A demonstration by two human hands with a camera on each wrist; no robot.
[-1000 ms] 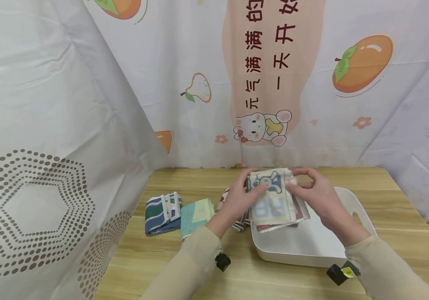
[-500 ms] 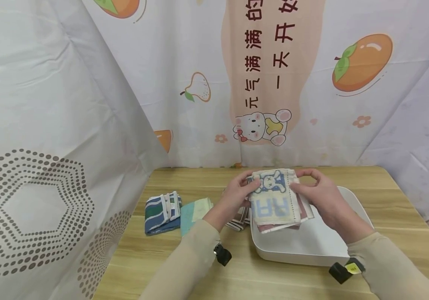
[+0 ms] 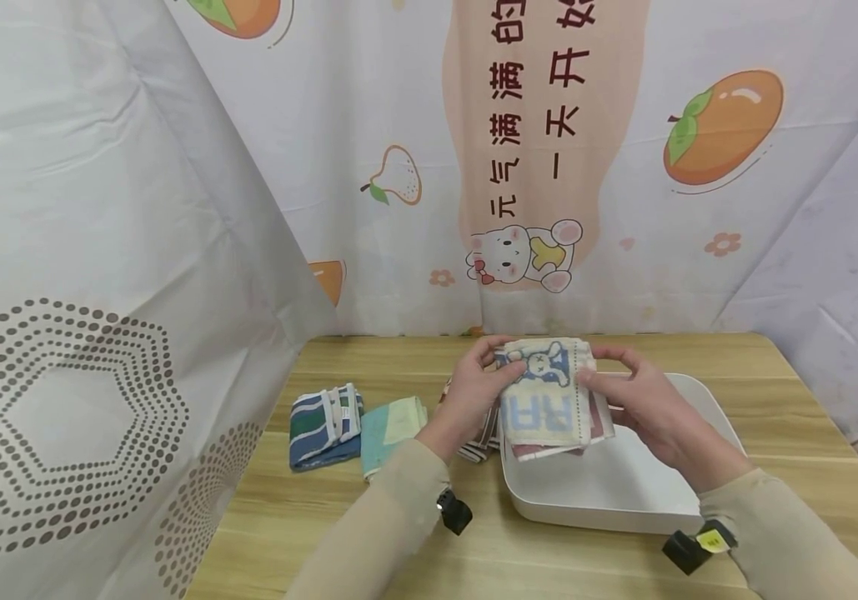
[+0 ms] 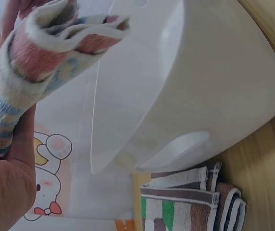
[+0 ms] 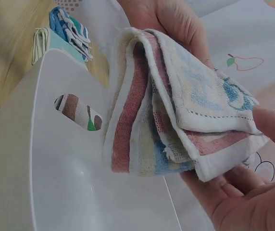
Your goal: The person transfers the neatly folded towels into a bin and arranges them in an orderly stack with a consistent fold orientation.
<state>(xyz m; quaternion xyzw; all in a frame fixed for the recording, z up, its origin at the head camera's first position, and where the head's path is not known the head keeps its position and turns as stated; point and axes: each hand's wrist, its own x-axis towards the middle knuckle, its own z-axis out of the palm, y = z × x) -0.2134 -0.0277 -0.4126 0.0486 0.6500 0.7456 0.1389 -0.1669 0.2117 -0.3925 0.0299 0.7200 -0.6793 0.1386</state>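
Note:
A folded hand towel [image 3: 541, 408], cream with a blue bear print and pinkish-red inner layers, is held up over the left part of a white basket [image 3: 624, 517]. My left hand [image 3: 474, 392] grips its left edge, thumb on the printed face. On the opposite edge, my right hand [image 3: 649, 408] pinches the cloth between thumb and fingers. The right wrist view shows several layers of the towel [image 5: 200, 96] hanging in loose folds. Seen from the left wrist, the towel [image 4: 36, 62] curls at its end beside the basket [image 4: 214, 86].
Left of the basket lie a blue-green striped towel [image 3: 323, 427], a teal and yellow towel [image 3: 391, 429] and a brown, white and green striped towel [image 4: 190, 202]. The wooden table [image 3: 263, 533] meets a printed curtain [image 3: 398, 275] at the back.
The towel shifted slightly right, then a little back left, with both hands staying on it. My left thumb has slid slightly left on its face. The other towels lie unmoved.

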